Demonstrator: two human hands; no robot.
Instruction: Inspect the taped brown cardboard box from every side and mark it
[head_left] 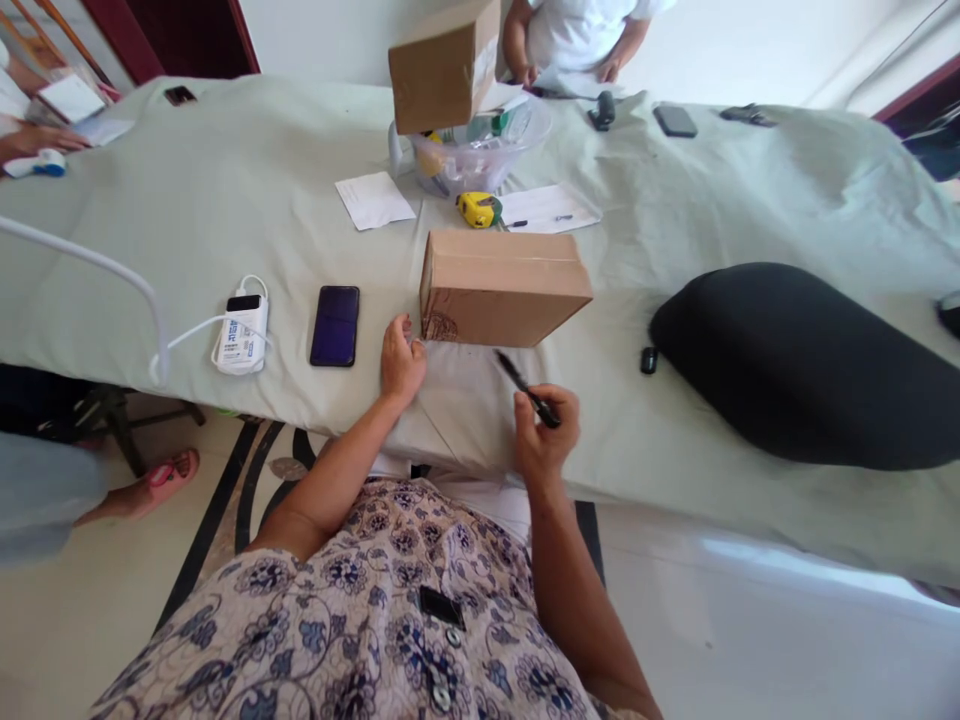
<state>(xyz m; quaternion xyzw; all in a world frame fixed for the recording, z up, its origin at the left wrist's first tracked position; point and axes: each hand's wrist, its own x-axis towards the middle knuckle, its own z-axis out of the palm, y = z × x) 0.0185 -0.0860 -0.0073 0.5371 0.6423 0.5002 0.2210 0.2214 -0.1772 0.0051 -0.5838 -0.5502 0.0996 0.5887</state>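
My right hand (547,430) grips a black marker (517,376), its tip pointing up and left toward the lower edge of a brown cardboard box (502,285). A small gap shows between the tip and the box. The box rests on the cloth in front of me, with a dark printed mark at its lower left corner. Beside that corner lies my left hand (403,362), its fingers curled in. The inside of that hand is hidden, so I cannot tell whether it holds anything. A small black object (649,360) sits on the cloth to the right.
Left stand a dark phone (334,326) and a white power bank (241,332) with cables. Behind the box are a yellow tape measure (478,209), papers (375,201) and a filled plastic basin (480,175). A large black object (810,365) lies right. Other people sit across and left.
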